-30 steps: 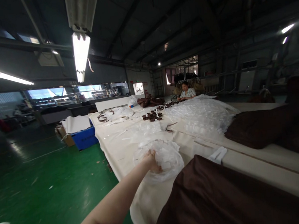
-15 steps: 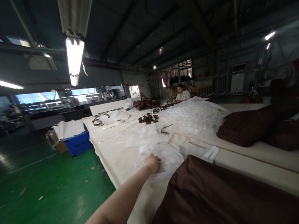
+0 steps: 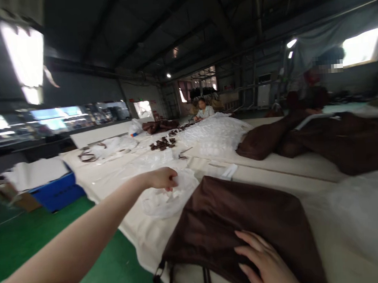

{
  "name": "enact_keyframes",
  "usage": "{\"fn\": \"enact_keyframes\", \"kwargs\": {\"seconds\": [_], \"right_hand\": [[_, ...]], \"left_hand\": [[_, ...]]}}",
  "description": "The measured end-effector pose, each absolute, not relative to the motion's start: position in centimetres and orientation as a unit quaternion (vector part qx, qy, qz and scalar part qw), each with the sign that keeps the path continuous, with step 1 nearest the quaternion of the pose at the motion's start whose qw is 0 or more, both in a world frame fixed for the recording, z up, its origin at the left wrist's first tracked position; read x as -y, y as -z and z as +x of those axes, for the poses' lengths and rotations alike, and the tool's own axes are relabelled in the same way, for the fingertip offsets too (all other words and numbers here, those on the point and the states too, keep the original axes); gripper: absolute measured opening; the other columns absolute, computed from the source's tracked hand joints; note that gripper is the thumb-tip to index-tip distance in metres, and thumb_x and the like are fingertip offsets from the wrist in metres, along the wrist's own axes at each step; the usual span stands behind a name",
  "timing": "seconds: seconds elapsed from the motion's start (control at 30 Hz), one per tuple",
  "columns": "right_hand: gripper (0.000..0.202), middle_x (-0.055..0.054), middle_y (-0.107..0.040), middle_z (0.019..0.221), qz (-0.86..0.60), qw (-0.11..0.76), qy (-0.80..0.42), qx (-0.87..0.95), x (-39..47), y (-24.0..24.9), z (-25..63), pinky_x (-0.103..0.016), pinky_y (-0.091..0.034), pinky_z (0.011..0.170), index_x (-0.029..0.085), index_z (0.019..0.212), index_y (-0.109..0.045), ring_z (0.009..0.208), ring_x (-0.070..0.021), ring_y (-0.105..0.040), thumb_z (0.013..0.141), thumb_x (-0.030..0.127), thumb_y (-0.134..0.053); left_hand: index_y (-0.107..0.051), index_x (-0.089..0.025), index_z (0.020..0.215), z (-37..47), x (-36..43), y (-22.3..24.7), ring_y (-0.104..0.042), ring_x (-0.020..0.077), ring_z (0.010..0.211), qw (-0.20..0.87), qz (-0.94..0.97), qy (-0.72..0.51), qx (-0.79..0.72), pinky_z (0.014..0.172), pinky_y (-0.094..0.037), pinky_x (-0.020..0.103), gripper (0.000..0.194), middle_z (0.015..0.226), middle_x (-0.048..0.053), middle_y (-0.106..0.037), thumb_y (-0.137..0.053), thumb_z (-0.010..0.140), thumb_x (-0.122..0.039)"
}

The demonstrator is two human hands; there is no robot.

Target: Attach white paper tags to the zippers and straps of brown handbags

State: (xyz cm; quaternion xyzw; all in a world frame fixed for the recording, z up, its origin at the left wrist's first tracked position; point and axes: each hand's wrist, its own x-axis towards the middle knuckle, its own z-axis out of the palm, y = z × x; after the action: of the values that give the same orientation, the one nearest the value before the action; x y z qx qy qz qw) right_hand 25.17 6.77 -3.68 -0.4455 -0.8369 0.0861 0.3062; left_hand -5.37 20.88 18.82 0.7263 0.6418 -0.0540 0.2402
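Observation:
A dark brown bag (image 3: 233, 216) with straps hanging toward me lies on the cloth-covered table. My right hand (image 3: 265, 261) rests on it, fingers spread and holding nothing. Beyond the bag's left corner is a crumpled heap of thin clear plastic (image 3: 161, 204). My left hand (image 3: 162, 179) is over this heap, its fingers curled together at the plastic. Whether a fold of it is pinched between the fingertips is too blurred to tell.
Clear plastic-wrapped goods (image 3: 214, 133) and small brown pieces (image 3: 163, 143) lie farther up the table (image 3: 113, 172). More brown bags (image 3: 347, 143) are on the right. A blue crate (image 3: 58, 191) stands on the left floor. A seated person (image 3: 205, 110) is at the far end.
The view has swung right. My left hand has risen a little from the plastic heap. My right hand has come into view, flat on the brown bag, whose straps now show.

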Motion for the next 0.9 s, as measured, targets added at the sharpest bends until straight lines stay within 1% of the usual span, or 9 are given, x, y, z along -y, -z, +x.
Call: {"fn": "enact_keyframes", "kwargs": {"seconds": [0.07, 0.13, 0.27, 0.37, 0.4, 0.5, 0.63, 0.8, 0.9], "right_hand": [[0.031, -0.001, -0.055, 0.139, -0.479, 0.303, -0.143, 0.811, -5.7, 1.9, 24.9, -0.038, -0.040, 0.110, 0.026, 0.110, -0.070, 0.131, -0.0221, -0.047, 0.084, 0.017, -0.056], [0.029, 0.000, -0.055, 0.139, -0.482, 0.313, -0.183, 0.797, -5.3, 0.5, 24.8, -0.038, -0.035, 0.113, 0.025, 0.111, -0.070, 0.133, -0.0218, -0.044, 0.084, 0.019, -0.060], [0.023, -0.001, -0.057, 0.137, -0.476, 0.327, -0.206, 0.790, -5.3, -0.1, 25.0, -0.033, -0.028, 0.115, 0.023, 0.106, -0.071, 0.132, -0.0200, -0.043, 0.084, 0.025, -0.065], [0.027, -0.004, -0.058, 0.136, -0.469, 0.327, -0.218, 0.791, -5.2, 0.3, 25.3, -0.034, -0.028, 0.115, 0.022, 0.111, -0.069, 0.130, -0.0213, -0.045, 0.085, 0.027, -0.064], [0.034, -0.005, -0.057, 0.138, -0.470, 0.328, -0.226, 0.788, -5.1, 0.5, 25.4, -0.035, -0.028, 0.115, 0.022, 0.118, -0.066, 0.131, -0.0226, -0.046, 0.085, 0.028, -0.062], [0.053, -0.004, -0.051, 0.144, -0.478, 0.341, -0.248, 0.771, -4.9, 0.9, 25.4, -0.040, -0.030, 0.115, 0.022, 0.140, -0.049, 0.133, -0.0272, -0.043, 0.088, 0.032, -0.057], [0.053, 0.000, -0.051, 0.144, -0.463, 0.364, -0.233, 0.774, -4.6, 0.8, 25.5, -0.042, -0.030, 0.115, 0.025, 0.143, -0.046, 0.134, -0.0305, -0.043, 0.090, 0.027, -0.051], [0.057, -0.007, -0.045, 0.148, -0.472, 0.364, -0.237, 0.767, -4.5, 0.5, 25.7, -0.041, -0.028, 0.116, 0.019, 0.142, -0.046, 0.136, -0.0306, -0.041, 0.088, 0.028, -0.058], [0.049, -0.009, -0.052, 0.143, -0.465, 0.349, -0.242, 0.777, -4.6, 0.5, 25.6, -0.040, -0.028, 0.116, 0.017, 0.133, -0.056, 0.134, -0.0274, -0.044, 0.086, 0.027, -0.060]], "left_hand": [[-0.062, -0.015, 0.092, -1.2, -19.9, -19.2, -0.066, 0.0124, 0.081, 0.291, 0.767, 0.009, -0.572, 0.076, -0.052, 0.023, 0.015, 0.079, -0.003, -0.066, -0.052, 0.089, -0.026], [-0.064, -0.013, 0.095, 4.0, -18.6, -18.6, -0.065, 0.0127, 0.076, 0.422, 0.768, -0.059, -0.477, 0.075, -0.053, 0.025, 0.023, 0.078, -0.001, -0.068, -0.063, 0.082, -0.033], [-0.065, -0.015, 0.094, 15.6, -14.4, -14.7, -0.064, 0.0126, 0.071, 0.566, 0.755, -0.035, -0.329, 0.072, -0.054, 0.025, 0.029, 0.079, 0.001, -0.068, -0.069, 0.076, -0.038], [-0.064, -0.016, 0.089, 23.7, -12.3, -10.5, -0.065, 0.0137, 0.069, 0.455, 0.836, 0.032, -0.304, 0.068, -0.053, 0.024, 0.016, 0.074, 0.001, -0.068, -0.058, 0.083, -0.029], [-0.065, -0.017, 0.086, 26.0, -11.9, -9.2, -0.065, 0.0142, 0.069, 0.364, 0.882, 0.065, -0.293, 0.067, -0.051, 0.024, 0.014, 0.073, 0.000, -0.068, -0.057, 0.083, -0.029], [-0.066, -0.017, 0.072, 30.7, -11.7, -6.0, -0.065, 0.0201, 0.075, 0.268, 0.916, 0.111, -0.276, 0.072, -0.050, 0.028, 0.013, 0.070, 0.003, -0.067, -0.061, 0.080, -0.026], [-0.071, -0.017, 0.085, 32.9, -11.7, -4.6, -0.065, 0.0245, 0.088, 0.244, 0.928, 0.145, -0.240, 0.082, -0.049, 0.033, 0.024, 0.086, 0.008, -0.070, -0.052, 0.087, -0.031], [-0.072, -0.016, 0.094, 31.8, -11.5, -6.3, -0.057, 0.0237, 0.114, 0.262, 0.937, 0.113, -0.204, 0.100, -0.041, 0.031, 0.030, 0.119, 0.010, -0.064, -0.045, 0.092, -0.031], [-0.073, -0.018, 0.084, 30.4, -11.5, -7.6, -0.061, 0.0207, 0.104, 0.275, 0.932, 0.086, -0.222, 0.092, -0.044, 0.025, 0.022, 0.105, 0.006, -0.069, -0.054, 0.087, -0.030]]}}
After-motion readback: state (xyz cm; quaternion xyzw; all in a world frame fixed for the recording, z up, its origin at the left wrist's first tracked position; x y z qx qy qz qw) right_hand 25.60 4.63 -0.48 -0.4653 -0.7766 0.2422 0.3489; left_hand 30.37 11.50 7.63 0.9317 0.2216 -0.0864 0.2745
